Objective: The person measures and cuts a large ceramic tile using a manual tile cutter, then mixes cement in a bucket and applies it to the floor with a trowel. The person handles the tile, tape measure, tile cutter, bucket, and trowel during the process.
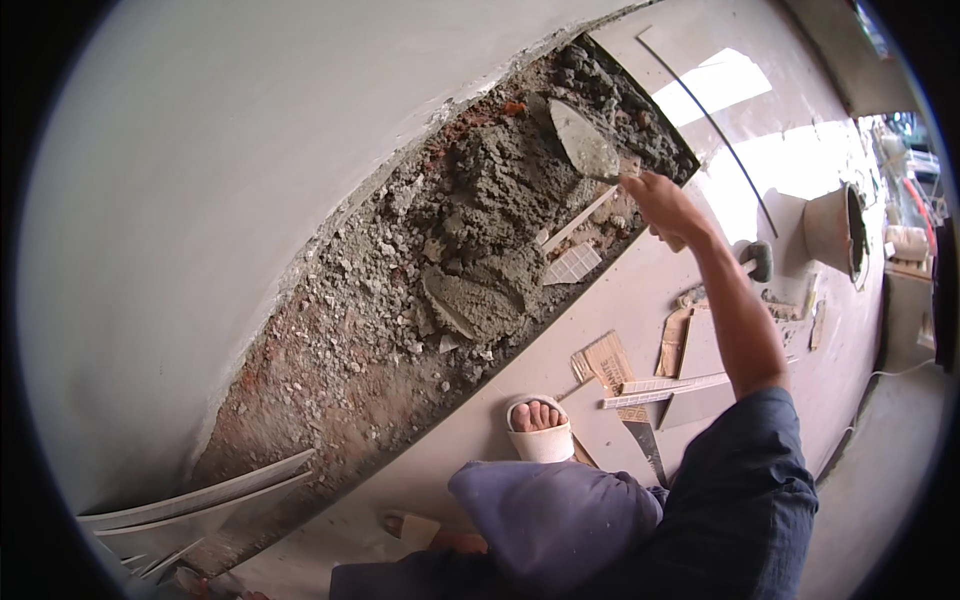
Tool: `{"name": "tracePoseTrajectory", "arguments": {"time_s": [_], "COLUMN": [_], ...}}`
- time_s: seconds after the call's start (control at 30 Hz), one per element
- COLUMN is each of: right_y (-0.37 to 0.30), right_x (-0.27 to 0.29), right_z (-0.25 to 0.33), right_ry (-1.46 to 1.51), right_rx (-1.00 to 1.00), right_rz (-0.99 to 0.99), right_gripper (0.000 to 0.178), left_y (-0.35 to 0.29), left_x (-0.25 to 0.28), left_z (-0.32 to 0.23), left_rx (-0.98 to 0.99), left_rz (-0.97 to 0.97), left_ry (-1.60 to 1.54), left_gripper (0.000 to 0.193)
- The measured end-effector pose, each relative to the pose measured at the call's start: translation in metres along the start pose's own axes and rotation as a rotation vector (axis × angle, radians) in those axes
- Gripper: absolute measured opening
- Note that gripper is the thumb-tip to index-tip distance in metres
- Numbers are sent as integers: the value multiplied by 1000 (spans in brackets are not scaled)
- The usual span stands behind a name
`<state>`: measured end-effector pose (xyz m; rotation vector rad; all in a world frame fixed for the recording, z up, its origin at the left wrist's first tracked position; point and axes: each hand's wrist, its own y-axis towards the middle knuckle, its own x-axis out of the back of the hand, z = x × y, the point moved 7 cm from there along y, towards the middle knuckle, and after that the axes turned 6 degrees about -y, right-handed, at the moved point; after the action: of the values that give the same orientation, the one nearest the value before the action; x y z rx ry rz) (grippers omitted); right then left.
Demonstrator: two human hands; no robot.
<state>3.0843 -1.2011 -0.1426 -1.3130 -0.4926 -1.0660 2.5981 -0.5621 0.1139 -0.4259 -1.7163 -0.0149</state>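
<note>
My right hand [662, 208] is closed round the handle of a trowel [585, 142]. Its grey-smeared blade points away and to the left, over the far part of a mound of wet mortar [500, 200]. The mortar lies on rough rubble [360, 290] in a strip between the wall and the laid tiles. Just below the blade, a narrow tile strip [578, 220] and a broken tile piece with a gridded back [573, 265] rest at the mortar's edge. My left hand does not show.
A pale wall [200, 180] borders the rubble. On the glossy tiled floor [500, 400] are cardboard scraps [603, 360], cut tile strips [665, 388], a saw [643, 448], a mallet [760, 262] and a tipped bucket [832, 228]. Long tile pieces [200, 500] lie at lower left.
</note>
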Motion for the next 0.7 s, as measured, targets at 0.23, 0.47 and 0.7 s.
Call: {"name": "tracePoseTrajectory", "arguments": {"time_s": [0.23, 0.47, 0.7], "right_y": [16, 7, 106], "right_x": [-4, -13, 49], "right_z": [51, 14, 6], "right_ry": [277, 7, 383], "right_rx": [112, 187, -220], "right_rz": [151, 348, -23], "right_gripper": [44, 40, 45], "left_y": [-1, 17, 26], "left_x": [-30, -78, -87], "left_z": [-71, -51, -23], "left_rx": [-843, -330, -109], "left_rz": [49, 477, 567], "left_ry": [580, 164, -78], "left_gripper": [38, 41, 50]}}
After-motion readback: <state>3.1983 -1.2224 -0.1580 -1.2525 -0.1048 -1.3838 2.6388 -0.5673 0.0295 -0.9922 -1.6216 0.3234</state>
